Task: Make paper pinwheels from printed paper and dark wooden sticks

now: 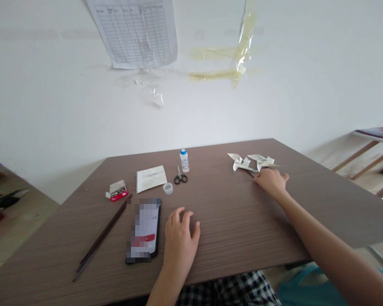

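Two folded paper pinwheels, a left one (239, 162) and a right one (262, 161), lie side by side toward the back right of the table. My right hand (270, 182) reaches over the near side of the right pinwheel, palm down, with thumb and little finger spread apart. Its middle fingers are partly hidden, and I cannot tell whether they touch the paper. A short piece of dark stick shows under the left pinwheel. My left hand (181, 231) rests open on the tabletop, fingers bent and apart, just right of a phone (146, 229).
Dark thin sticks (103, 236) lie left of the phone. Further back are a small red-and-white box (117, 191), a printed paper (151, 178), a tape roll (168, 188), black-handled scissors (180, 178) and a blue-capped bottle (184, 161). A white wall (194, 119) rises behind the table.
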Demonstrator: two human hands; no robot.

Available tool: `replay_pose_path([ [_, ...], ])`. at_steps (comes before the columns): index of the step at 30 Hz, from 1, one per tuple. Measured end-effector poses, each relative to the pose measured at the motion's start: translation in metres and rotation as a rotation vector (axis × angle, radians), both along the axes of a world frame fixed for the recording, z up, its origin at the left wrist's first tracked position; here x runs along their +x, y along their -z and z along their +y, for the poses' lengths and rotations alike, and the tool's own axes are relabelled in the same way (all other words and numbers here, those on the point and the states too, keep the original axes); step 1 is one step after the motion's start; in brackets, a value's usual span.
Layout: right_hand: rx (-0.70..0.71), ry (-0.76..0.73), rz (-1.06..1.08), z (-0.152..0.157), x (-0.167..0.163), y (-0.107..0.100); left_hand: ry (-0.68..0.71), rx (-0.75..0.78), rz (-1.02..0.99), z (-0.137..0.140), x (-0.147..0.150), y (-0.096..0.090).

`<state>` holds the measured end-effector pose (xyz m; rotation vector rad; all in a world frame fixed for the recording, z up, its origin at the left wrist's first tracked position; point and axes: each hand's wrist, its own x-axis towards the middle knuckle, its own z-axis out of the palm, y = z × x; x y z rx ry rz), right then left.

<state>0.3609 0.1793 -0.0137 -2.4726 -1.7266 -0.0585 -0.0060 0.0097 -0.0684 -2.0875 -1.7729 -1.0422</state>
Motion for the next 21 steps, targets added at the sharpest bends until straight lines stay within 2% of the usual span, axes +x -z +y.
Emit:
replay_pose_path([
  [5,0.069,-0.094,-0.090,-0.0051,-0.0017,-0.0015,-0.003,-0.001,-0.002,-0.0005,0.0010,-0.0005],
  [12,0.140,-0.112,-0.127,-0.0073,-0.0005,-0.0022,-0.005,-0.001,-0.003,-0.0008,0.0016,-0.0008],
  [21,0.173,-0.122,0.089,-0.0093,-0.0007,-0.0036,-0.003,-0.004,0.013,-0.0006,0.0003,-0.0004],
])
